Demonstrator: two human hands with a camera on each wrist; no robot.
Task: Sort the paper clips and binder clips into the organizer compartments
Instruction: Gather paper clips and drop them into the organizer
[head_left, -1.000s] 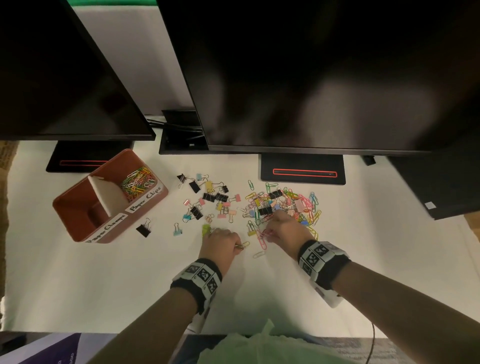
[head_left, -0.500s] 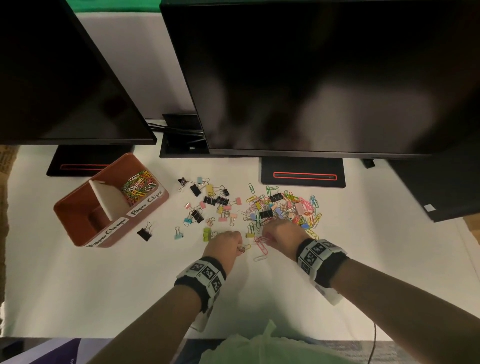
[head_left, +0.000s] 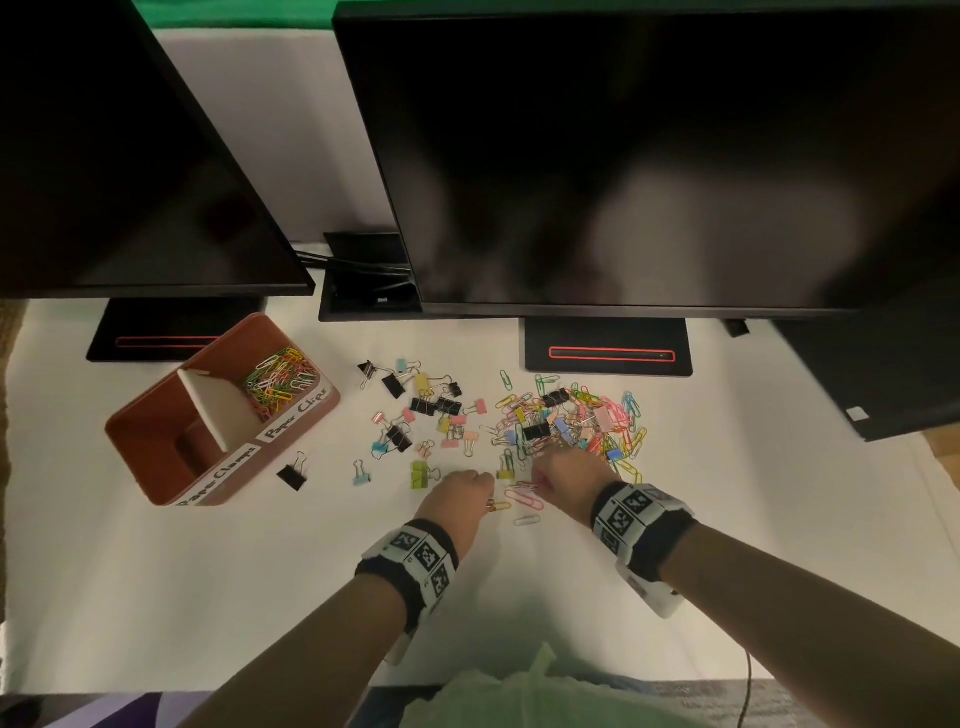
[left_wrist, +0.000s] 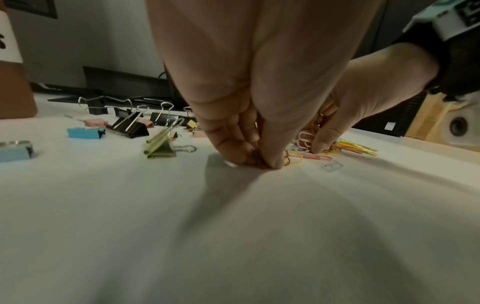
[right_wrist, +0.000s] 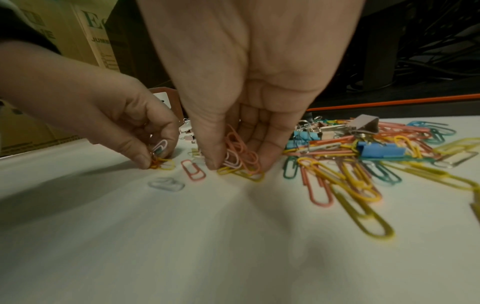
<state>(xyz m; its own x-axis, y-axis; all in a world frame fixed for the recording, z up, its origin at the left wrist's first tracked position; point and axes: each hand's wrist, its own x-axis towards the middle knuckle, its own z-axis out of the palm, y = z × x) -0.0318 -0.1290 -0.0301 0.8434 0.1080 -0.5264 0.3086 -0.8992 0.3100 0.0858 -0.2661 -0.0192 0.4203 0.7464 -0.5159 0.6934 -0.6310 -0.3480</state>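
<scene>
Fingers: left hand (head_left: 460, 498) still pinching paper clips (right_wrist: 161, 163) | right hand (head_left: 563, 477) still clamped on pink clips (right_wrist: 240, 152), both drawn nearer

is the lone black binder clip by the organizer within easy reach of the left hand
Probably yes: the lone black binder clip lies on bare white tablecloth left of the left hand, nothing between, though that hand already pinches paper clips.

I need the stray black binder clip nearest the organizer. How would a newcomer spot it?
Start at the red-brown organizer at the table's left. Just right of its labelled front wall lies one black binder clip, alone on the white cloth. The other black ones sit farther right among coloured clips; a light blue clip is its only near neighbour.
</scene>
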